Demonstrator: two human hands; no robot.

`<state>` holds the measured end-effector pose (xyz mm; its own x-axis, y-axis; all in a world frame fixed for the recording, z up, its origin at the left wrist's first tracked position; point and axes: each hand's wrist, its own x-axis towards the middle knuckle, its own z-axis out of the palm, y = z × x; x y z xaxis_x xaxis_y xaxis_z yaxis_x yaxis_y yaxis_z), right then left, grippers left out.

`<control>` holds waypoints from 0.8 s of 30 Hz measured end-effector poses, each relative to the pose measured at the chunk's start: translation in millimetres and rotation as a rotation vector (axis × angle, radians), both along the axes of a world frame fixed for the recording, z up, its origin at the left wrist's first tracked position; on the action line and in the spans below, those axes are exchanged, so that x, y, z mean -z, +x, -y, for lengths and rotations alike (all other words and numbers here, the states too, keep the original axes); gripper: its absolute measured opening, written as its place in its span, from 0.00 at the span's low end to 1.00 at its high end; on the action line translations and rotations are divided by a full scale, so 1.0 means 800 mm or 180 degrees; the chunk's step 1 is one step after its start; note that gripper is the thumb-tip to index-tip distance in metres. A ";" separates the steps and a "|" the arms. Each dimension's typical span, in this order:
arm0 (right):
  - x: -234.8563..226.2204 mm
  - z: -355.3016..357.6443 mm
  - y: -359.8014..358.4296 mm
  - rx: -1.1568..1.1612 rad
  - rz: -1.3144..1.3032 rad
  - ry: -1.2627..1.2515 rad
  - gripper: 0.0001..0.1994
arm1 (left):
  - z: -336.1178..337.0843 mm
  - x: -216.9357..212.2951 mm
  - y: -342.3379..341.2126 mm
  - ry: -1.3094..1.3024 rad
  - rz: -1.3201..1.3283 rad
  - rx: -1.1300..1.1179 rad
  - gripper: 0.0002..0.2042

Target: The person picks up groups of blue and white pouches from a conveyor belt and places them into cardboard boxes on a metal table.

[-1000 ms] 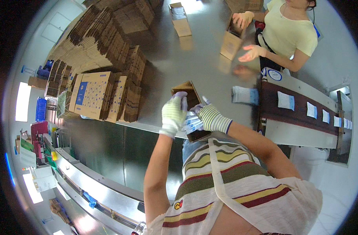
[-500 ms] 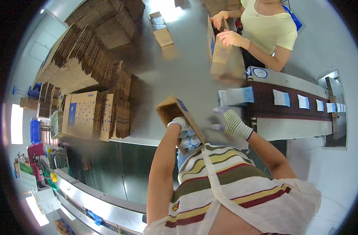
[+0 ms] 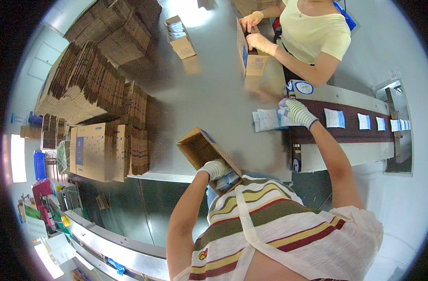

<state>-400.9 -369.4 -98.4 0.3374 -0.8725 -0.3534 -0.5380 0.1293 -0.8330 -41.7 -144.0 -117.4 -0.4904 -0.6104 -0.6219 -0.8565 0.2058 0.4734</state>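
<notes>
Three open cardboard boxes can be counted along the table. The nearest box is tilted at its near edge, against the wearer's body; the striped-gloved left hand is lowered inside it, by white-and-blue packets whose number is hidden. Whether anything is pinched there cannot be told. The right hand, gloved alike, is held with fingers bent over an overlapping row of packets at the end of the conveyor belt; whether one is gripped cannot be told. Three single packets are spaced along the belt, with a group too small to count beyond. The second box is handled by a co-worker with two hands; the third box is partly filled with packets.
</notes>
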 end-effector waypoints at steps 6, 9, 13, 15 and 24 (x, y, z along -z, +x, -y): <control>-0.027 0.047 0.043 -0.2133 -0.2195 -0.0463 0.26 | -0.018 -0.116 -0.039 -0.0153 0.0287 -0.1115 0.17; 0.009 0.047 0.074 -0.2452 -0.2623 -0.0149 0.28 | -0.024 -0.113 -0.042 -0.0355 0.0364 -0.1152 0.17; -0.018 -0.011 0.113 -0.2553 -0.2972 -0.0180 0.26 | -0.024 -0.118 -0.041 -0.0509 0.0359 -0.1019 0.17; -0.065 -0.085 0.140 -0.2433 -0.3231 -0.0891 0.31 | -0.033 -0.105 -0.035 -0.0581 0.0442 -0.0942 0.18; -0.047 -0.203 0.158 -0.1935 -0.1962 -0.0211 0.29 | -0.031 -0.104 -0.042 -0.0523 0.0450 -0.0922 0.19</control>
